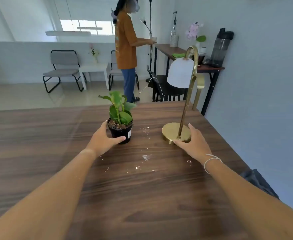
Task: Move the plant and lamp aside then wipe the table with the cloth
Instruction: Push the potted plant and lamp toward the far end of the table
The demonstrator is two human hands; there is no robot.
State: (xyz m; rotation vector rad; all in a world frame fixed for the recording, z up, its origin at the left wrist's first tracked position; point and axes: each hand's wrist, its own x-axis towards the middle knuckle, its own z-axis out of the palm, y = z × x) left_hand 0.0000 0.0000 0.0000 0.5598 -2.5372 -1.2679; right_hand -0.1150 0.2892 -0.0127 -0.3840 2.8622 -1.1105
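A small green plant in a black pot (pixel 120 129) stands near the middle of the dark wooden table (pixel 38 144). My left hand (pixel 104 138) wraps the pot's left side, thumb across its front. To the right stands a brass lamp (pixel 176 131) with a round base, curved neck and white shade. My right hand (pixel 192 142) rests on the near right edge of the base, fingers spread around it. White crumbs and specks (pixel 146 157) lie scattered on the table between and in front of the two objects. No cloth shows on this table.
A person in an orange shirt (pixel 125 40) stands beyond the table at a side counter (pixel 168 49) holding bottles, flowers and a green cloth. A black stool (pixel 166 87) sits behind the lamp. Chairs and a white side table stand at the back left. A wall runs along the right.
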